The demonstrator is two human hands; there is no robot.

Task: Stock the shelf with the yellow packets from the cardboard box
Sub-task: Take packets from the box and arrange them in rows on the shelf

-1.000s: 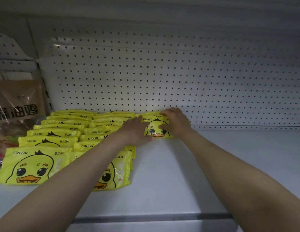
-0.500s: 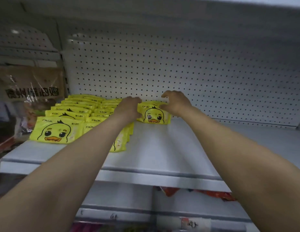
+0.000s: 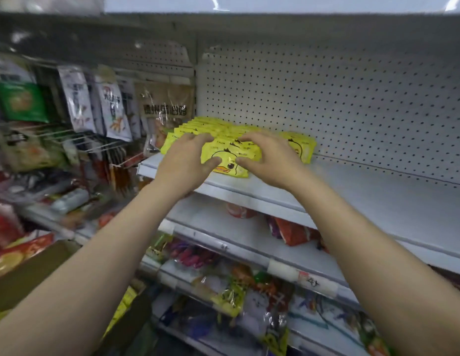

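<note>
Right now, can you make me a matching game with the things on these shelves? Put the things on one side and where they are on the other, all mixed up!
Things:
1. yellow duck packets
2. cardboard box
3. red-orange bag
4. brown bag

Places:
A. bottom left corner, low beside the shelves
B. on the white shelf, at its left end
C. left of the packets, up against the dotted back panel's edge
D. on the shelf right below the packets

Pairs: 1-B, 2-A, 3-D, 4-C
</note>
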